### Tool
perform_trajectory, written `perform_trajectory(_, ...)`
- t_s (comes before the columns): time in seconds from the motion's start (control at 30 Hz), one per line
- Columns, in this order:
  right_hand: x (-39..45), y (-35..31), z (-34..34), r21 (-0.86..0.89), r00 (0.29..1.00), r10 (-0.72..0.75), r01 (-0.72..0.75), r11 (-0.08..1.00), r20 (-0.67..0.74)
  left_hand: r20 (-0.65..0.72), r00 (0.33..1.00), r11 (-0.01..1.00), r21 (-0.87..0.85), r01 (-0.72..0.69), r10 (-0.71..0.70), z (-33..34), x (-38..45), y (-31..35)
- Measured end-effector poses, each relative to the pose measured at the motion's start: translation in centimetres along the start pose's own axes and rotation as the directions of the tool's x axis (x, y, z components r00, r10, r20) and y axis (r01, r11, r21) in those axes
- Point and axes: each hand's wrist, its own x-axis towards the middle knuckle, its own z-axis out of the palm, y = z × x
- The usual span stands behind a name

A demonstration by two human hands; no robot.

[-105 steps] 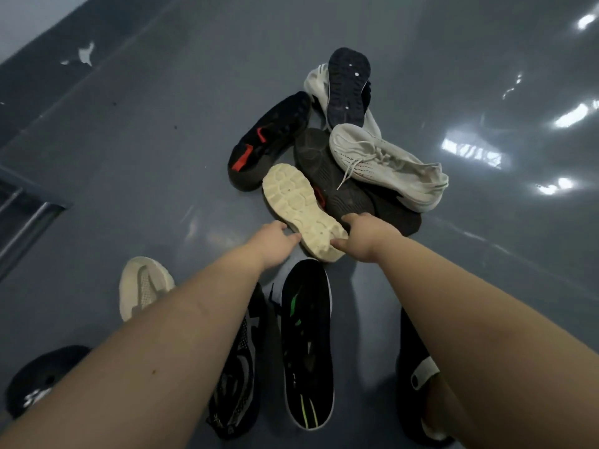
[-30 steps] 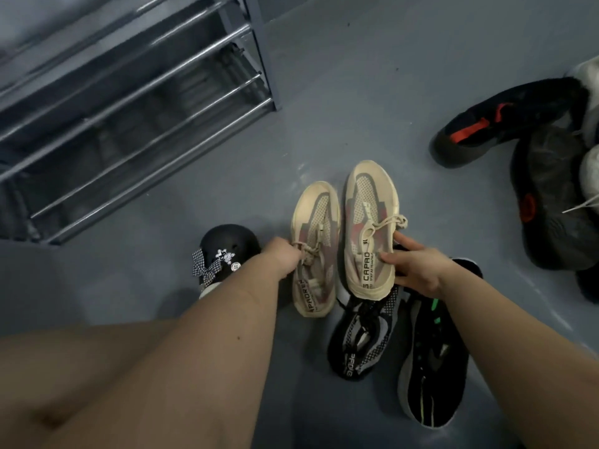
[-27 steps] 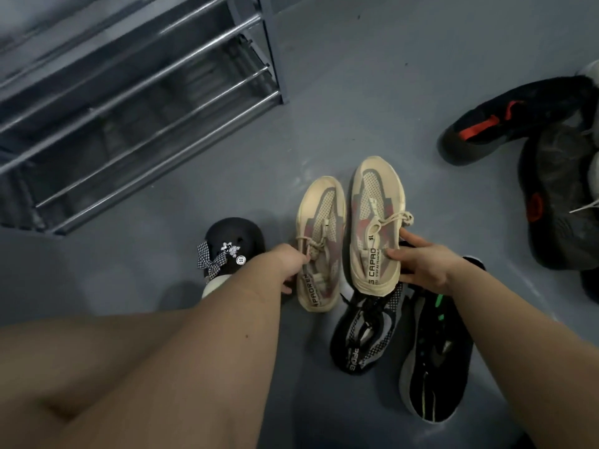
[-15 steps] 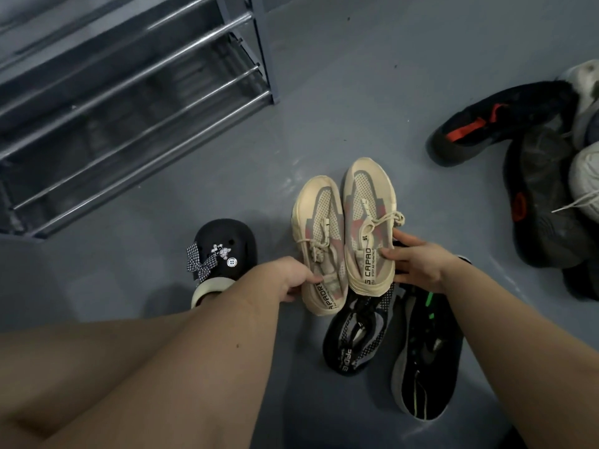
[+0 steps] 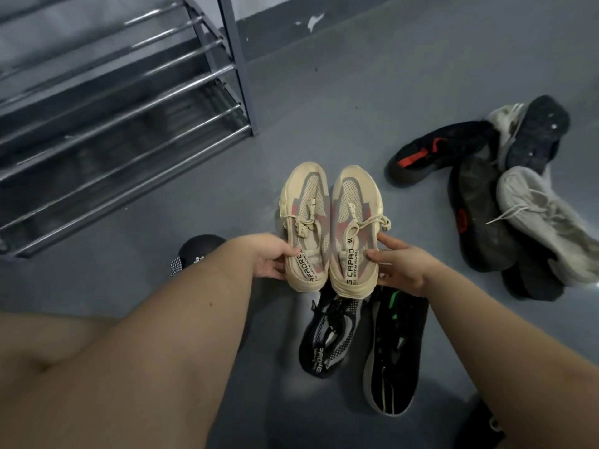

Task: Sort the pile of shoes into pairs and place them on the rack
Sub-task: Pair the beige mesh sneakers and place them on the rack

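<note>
Two beige mesh sneakers with red patches are held side by side, toes pointing away, above the grey floor. My left hand (image 5: pixel 270 256) grips the heel side of the left beige sneaker (image 5: pixel 303 222). My right hand (image 5: pixel 400 264) grips the outer side of the right beige sneaker (image 5: pixel 353 222). The metal shoe rack (image 5: pixel 129 102) with bare bar shelves stands at the upper left. A pile of shoes (image 5: pixel 505 196) lies on the floor at the right.
Below the held pair lie a black-and-white knit sneaker (image 5: pixel 327 338) and a black sneaker with green marks (image 5: pixel 393 354). A black clog (image 5: pixel 197 249) peeks out behind my left forearm. The pile holds a black-and-red shoe (image 5: pixel 440 150) and a grey-white laced sneaker (image 5: pixel 544 218).
Both beige sneakers have been brought together and lifted slightly, now level with each other. The view has tilted up, showing more of the rack and the pile.
</note>
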Motion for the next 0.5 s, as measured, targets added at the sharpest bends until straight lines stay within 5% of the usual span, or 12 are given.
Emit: perform_trajectory(0.5, -14.3, -6.4, -0.1, -0.075, 0.952, -0.306, 0.303, 0.950, -0.028, 0.058, 0.970, 0.950, 0.196, -0.243, 0.236, 2.0, -14.9, 4.0)
